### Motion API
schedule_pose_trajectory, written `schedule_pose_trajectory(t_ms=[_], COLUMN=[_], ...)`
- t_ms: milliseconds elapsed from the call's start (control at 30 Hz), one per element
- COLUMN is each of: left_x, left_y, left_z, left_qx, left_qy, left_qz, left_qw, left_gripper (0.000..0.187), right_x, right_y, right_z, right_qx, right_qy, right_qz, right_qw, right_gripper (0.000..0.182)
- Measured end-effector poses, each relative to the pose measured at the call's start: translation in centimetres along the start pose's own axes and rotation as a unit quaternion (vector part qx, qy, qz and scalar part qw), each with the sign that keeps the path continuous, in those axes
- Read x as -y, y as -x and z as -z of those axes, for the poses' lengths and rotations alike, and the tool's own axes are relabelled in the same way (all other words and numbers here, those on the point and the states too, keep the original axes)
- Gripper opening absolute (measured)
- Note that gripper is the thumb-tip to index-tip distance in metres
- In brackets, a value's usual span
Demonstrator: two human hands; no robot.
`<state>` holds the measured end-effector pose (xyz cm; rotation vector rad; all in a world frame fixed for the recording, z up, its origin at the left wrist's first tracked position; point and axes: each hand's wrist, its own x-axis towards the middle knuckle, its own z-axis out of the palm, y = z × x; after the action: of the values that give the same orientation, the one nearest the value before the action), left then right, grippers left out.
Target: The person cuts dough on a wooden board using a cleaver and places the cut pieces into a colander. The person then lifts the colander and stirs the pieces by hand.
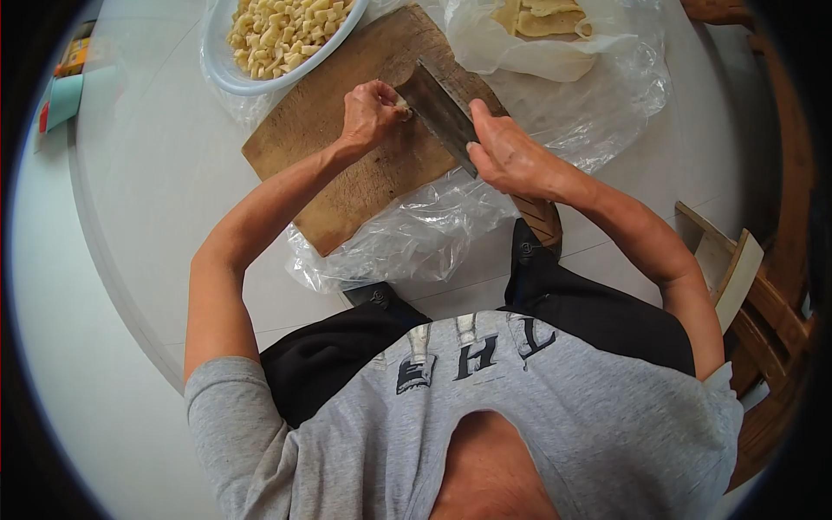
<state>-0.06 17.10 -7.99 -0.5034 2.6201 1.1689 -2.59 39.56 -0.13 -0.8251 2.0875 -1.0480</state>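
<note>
Gripping a dark cleaver (438,113) at its near right end in the right hand (516,158), with the handle hidden and the blade tilted above a worn wooden board (364,182). Bringing the left hand (371,114) close beside the far left part of the blade, with bent fingers drawn together over the board; too small and blurred at the fingertips to tell between a scrap of food held there and a bare pinch. Set at a slant on the bench (139,199), the board, with crumpled clear plastic (416,251) showing along its near edge. At far left, beside the board, a pale bowl (260,87) heaped with small diced pieces (282,39), pale yellow and roughly even in size. At far right, on an opened plastic bag (481,43), several flat yellowish pieces (550,19), much broader than the dice. Already cut, by the look of the heap: a good amount, gathered in the bowl. Still in large form: the flat pieces on the bag, though impossible to tell if of the same food. Probably partway through, with cleaver and both hands over the board, and no sizeable piece visible under the blade.
</note>
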Motion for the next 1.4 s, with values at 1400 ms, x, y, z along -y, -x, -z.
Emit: schedule_pose_trajectory(t_ms=[1400], left_x=[-3.1], left_y=[-3.1], left_z=[10.3], left_qx=[-0.003], left_qy=[0.176], left_qz=[-0.002], left_qw=[0.984], left_gripper=[0.012], right_x=[-4.8], right_y=[9.5], right_z=[-3.3], right_qx=[-0.088], right_qy=[-0.343], right_qz=[-0.219], right_qw=[0.909], right_gripper=[0.022])
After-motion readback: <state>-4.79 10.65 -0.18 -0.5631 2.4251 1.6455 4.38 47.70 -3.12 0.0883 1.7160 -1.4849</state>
